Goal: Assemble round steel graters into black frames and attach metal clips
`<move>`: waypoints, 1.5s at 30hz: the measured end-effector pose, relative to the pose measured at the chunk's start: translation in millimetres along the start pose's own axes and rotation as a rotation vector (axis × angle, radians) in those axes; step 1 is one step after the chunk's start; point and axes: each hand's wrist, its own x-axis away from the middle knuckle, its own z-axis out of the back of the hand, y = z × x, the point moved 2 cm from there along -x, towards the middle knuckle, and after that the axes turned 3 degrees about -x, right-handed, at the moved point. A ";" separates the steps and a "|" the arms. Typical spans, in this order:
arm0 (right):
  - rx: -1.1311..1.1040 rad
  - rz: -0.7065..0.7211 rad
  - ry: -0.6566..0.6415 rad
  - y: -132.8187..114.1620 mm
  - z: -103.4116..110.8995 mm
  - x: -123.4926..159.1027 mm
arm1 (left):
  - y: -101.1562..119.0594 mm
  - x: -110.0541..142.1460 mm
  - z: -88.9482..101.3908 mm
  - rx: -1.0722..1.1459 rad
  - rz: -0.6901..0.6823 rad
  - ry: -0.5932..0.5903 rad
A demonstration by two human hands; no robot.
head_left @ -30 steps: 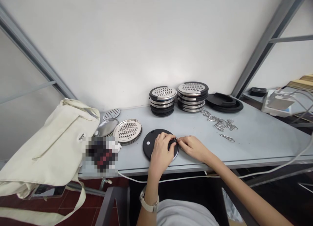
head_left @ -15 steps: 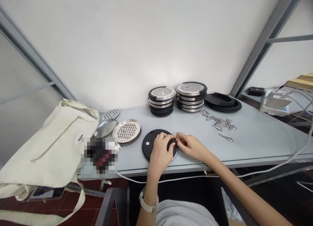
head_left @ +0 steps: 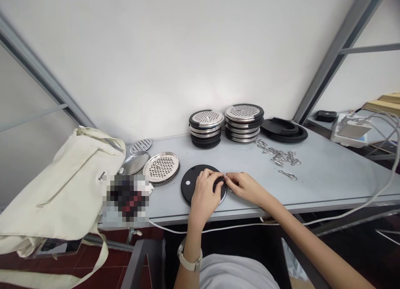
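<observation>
- A plain off-white wall (head_left: 150, 64) rises behind the grey desk (head_left: 315, 176), a soft bright patch at its middle.
- Slanting grey metal posts stand on both sides, each with a thinner crossbar: left post (head_left: 37, 68), right post (head_left: 334, 57).
- Dark red tiled floor (head_left: 96, 264) shows at lower left, pale lines between the tiles.
- A grey chair armrest (head_left: 142, 255) sits below the desk's front edge.
- Beyond the right post, another pale surface (head_left: 379, 132) carries yellowish stacked material (head_left: 386, 103) and loose cables.
</observation>
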 end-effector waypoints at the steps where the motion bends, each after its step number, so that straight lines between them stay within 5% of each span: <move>1: -0.001 -0.001 0.001 0.0 0.0 0.2 | 0.1 0.0 0.1 0.001 -0.001 -0.001; 45: 0.030 0.014 -0.015 -0.9 0.7 0.3 | 4.5 1.6 3.0 -0.045 0.001 -0.015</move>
